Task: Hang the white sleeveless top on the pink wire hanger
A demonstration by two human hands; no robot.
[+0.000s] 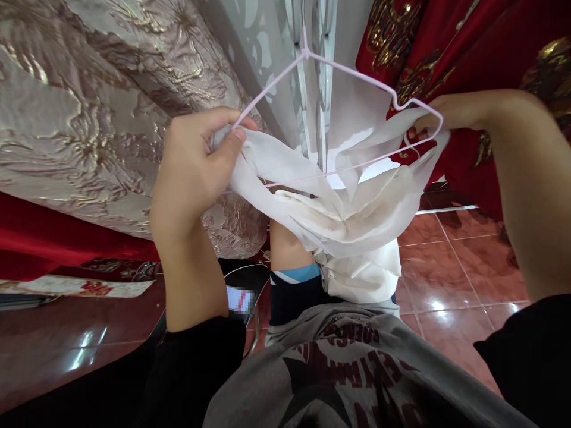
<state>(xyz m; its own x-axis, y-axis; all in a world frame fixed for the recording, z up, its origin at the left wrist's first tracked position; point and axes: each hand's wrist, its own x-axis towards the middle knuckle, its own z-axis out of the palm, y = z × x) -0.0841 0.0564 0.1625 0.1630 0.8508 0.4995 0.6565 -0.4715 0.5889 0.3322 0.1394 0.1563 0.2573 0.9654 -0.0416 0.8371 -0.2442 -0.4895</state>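
We are fitting the white cloth (348, 220) on the hanger (305, 53). Our left hand (191, 172) pinches one end and our right hand (450, 116) grips the other. Spreading the cloth likely needs both grips firm.

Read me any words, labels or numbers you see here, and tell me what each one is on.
Grey shirt: dark red letters, upside down and creased, not readable.
Paper strip on the floor: red letters, too small to read.
Small patch: blurred out, unreadable.
White garment and hanger, held by left hand and right hand: no text.
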